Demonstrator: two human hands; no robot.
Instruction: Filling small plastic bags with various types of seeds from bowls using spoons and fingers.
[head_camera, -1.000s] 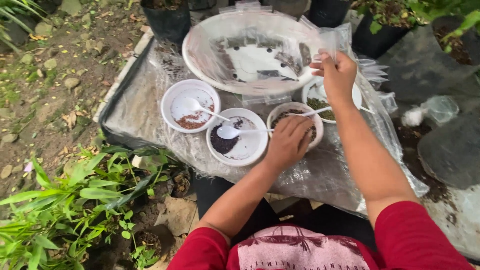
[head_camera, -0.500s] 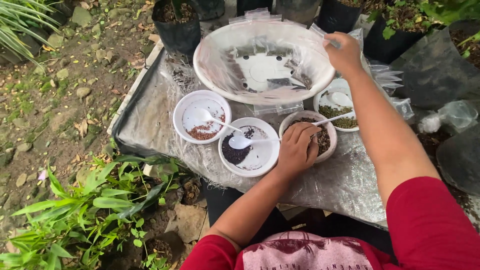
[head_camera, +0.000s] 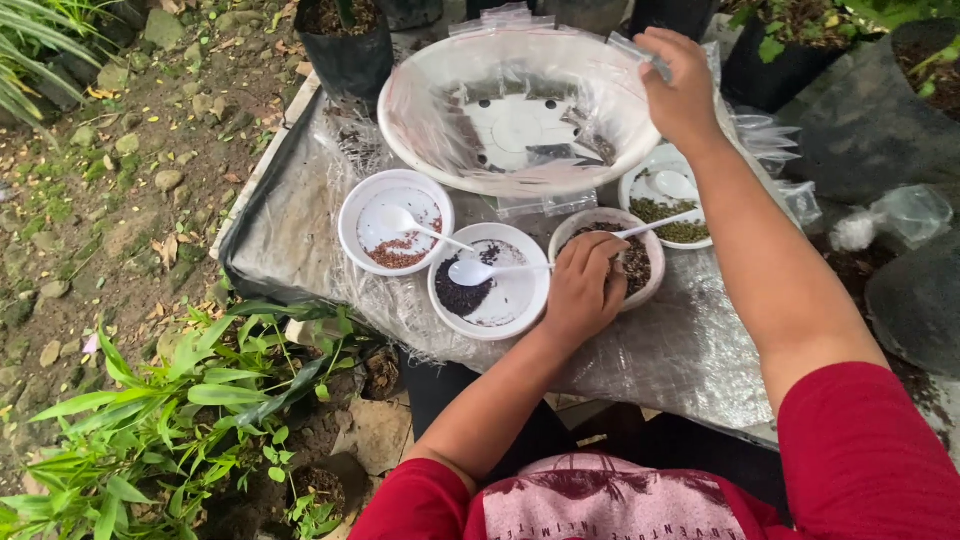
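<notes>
1. White plastic is what I'm working among: my left hand (head_camera: 585, 290) rests curled over the bowl of dark seed mix (head_camera: 640, 262), fingertips bent down into it. I cannot tell whether they have pinched any grains, since the knuckles hide them.
2. My right hand (head_camera: 685, 85) is up at the far rim of the big basin (head_camera: 520, 105), closed on what looks like a small clear bag (head_camera: 640, 50) at that edge; the basin lies just beyond the left hand.
3. To pinch well, I'd judge it best to keep the left fingertips close together and lift straight up, because a white spoon (head_camera: 660, 222) leans in this bowl right beside the knuckles and is easy to knock.
4. Just to the left of that hand sit the bowl of black seeds (head_camera: 490, 300) with its own spoon, and further left the bowl of reddish seeds (head_camera: 395, 225). Crossing over them risks mixing the grains.
5. The clear sheet (head_camera: 690, 360) over the counter is wrinkled and looks slippery, so I'd keep the wrist light and not push the bowl.
</notes>
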